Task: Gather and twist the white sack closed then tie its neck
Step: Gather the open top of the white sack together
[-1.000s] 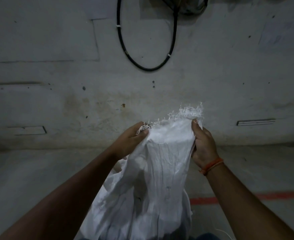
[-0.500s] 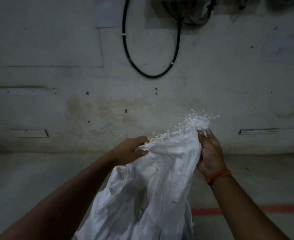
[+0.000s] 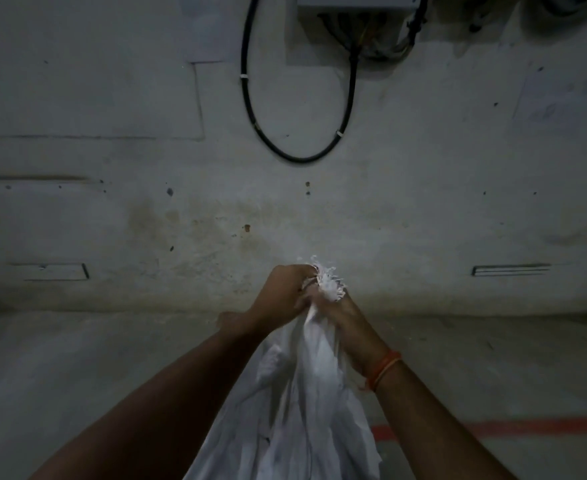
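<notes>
Two hands, one sack; entry as follows

Item: white sack (image 3: 306, 403), woven, frayed fringe (image 3: 326, 284) at the mouth. Position: hanging in front of me at centre, its body falling away toward the near bottom edge, where the lower part runs out of view. Mouth bunched into a single narrow neck at the top, with the fringe sprouting just above my knuckles

Left hand (image 3: 285, 292): closed around the neck from the left side, fingers curled over the gathered cloth right under the fringe. Right hand (image 3: 345, 315): closed on the same neck from the right and slightly nearer and lower, pressed against the left hand with the cloth pinched between them. Orange thread band (image 3: 384, 370) on that wrist, clear of the sack

Step in hand, as I judge it: gathering is about finished, since the mouth now sits in one bundle; twisting is just starting or about to start. Whether any turns are already in the neck I cannot tell, as motion blurs the folds below my fists

Next move calls for: one hand to lock the neck while the other wrings it round, tightening until the cloth ropes up, then something to bind it. No cord or tie is visible anywhere

Surroundings: stained wall (image 3: 112, 202) beyond, black cable loop (image 3: 268, 140) hanging on it, red floor line (image 3: 493, 427) to the near right
</notes>
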